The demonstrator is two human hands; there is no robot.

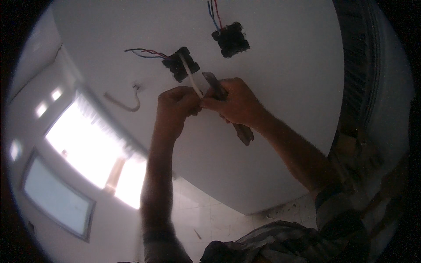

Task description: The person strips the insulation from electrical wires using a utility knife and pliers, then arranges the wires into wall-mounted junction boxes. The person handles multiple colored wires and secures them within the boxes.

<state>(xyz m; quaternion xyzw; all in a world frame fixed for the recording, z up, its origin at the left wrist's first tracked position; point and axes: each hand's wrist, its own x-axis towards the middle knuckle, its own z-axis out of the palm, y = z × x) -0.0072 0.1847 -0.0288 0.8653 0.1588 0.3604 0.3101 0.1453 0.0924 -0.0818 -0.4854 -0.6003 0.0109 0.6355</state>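
Note:
A white cable [190, 76] comes out of a black wall box [177, 69] and runs down to my hands. My left hand [179, 104] is closed, with its fingertips pinching the cable near its lower end. In the fist of my right hand [239, 100] is a long, flat, dark tool [242, 133]; its exact kind is too dim to tell. The right thumb presses by the cable, against the left fingertips, and the cable's end is hidden there. Thin red, blue and dark wires [151, 53] stick out leftward from the box.
Up and to the right sits a second black wall box [231, 40] with thin coloured wires [214, 15]. Another white cable [127, 108] curls from the white wall [280, 65] at left. Bright windows [94, 140] stand further left, with a pale tiled floor [199, 210] below.

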